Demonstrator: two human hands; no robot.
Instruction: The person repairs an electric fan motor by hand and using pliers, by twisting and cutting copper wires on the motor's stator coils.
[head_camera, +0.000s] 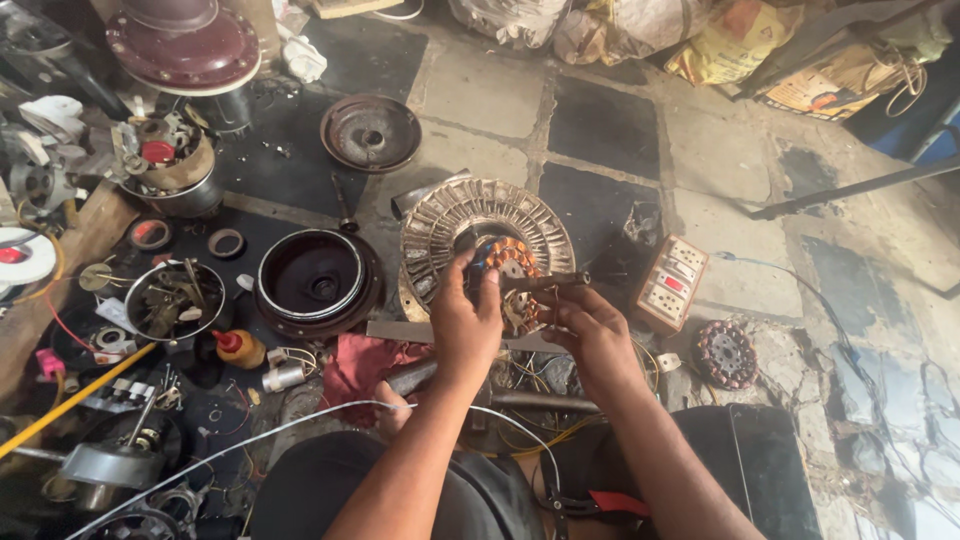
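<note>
Left hand (463, 318) grip clamped on the copper-wound stator (508, 272), fingers curled over its near-left edge. Right hand (590, 330) grip closed on a dark rod-like tool (548, 282), long axis roughly horizontal, tip pointing left into the stator. Stator sits in the middle of a round ribbed metal fan rotor (450, 225), lying flat on the floor (610, 130), face up. Stator's lower half hidden by both hands; tool tip hard to make out. Just left, dark round motor cover (315, 280); right, white switch-and-socket board (672, 283) and a second small stator (726, 353). Red cloth (352, 365) below the left wrist.
</note>
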